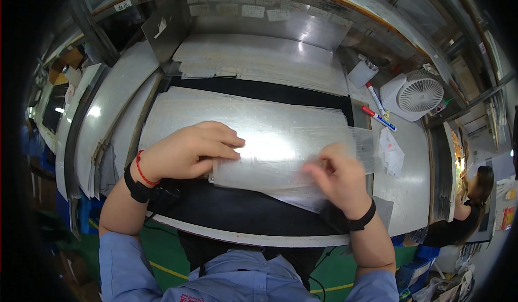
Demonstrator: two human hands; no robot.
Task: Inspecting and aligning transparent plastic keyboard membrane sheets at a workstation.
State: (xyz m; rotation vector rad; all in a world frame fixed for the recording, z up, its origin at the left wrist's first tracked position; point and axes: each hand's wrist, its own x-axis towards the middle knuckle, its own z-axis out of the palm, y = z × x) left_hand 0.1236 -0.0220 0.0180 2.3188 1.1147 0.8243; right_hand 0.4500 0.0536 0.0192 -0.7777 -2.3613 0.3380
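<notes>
The thin, shiny grey rectangular sheet is laid at three o'clock from the loosely bent left hand, nearer to its left end, its long axis pointed nine-to-three toward the blurred right hand, and whether either hand's pinch is closed on it cannot be told.

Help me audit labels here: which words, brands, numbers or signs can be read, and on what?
Nothing is legible enough to quote.
Paper labels on the back panel: too small, blurred.
White tag on the upper shelf: too small.
Red print on the shirt: too small.
Markers: print too small.
</notes>
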